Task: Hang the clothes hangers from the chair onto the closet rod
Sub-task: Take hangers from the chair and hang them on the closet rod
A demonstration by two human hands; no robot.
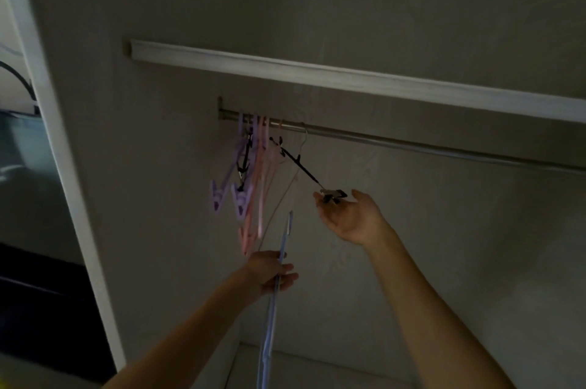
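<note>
A metal closet rod (412, 144) runs across the dim closet under a white shelf. At its left end hang purple clip hangers (228, 185), pink hangers (260, 185) and a black clip hanger (298, 163), whose metal hook sits on the rod. My right hand (348, 217) is palm up with fingers spread, just under the black hanger's lower clip, touching it at the fingertips. My left hand (272, 271) is lower and grips light blue hangers (272, 303) that point up towards the rod.
A white shelf edge (348, 77) juts out just above the rod. The closet's left wall and white door frame (63, 166) stand close on the left. To the right of the hung hangers the rod is bare. The chair is out of view.
</note>
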